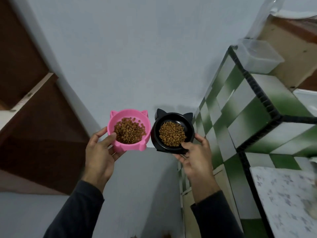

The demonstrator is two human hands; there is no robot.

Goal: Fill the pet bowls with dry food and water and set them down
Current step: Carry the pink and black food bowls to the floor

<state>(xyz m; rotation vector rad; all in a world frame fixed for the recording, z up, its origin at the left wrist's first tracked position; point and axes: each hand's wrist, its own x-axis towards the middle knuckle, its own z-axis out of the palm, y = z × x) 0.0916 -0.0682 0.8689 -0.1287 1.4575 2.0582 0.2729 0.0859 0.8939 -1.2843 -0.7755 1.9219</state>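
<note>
The pink bowl (127, 134), centre frame, looks like matt plastic with a faintly ridged rim. Beside it, the black bowl (173, 133) is smooth and glossy. Both hold dry, pebbly brown kibble (172, 133). At right, the counter face (243, 117) wears shiny green-and-white tiles; upper right, a clear plastic tub (259, 56). Left, dark matt wood door (34, 121).

1. The left hand (101, 152) grips a pink bowl (135, 115), thumb over its rim.
2. The right hand (197, 157) grips a black bowl (173, 117), thumb on its near rim.
3. Both bowls hold kibble (129, 130), are side by side and nearly touch.
4. A green-and-white tiled counter (248, 117) stands to the right.
</note>
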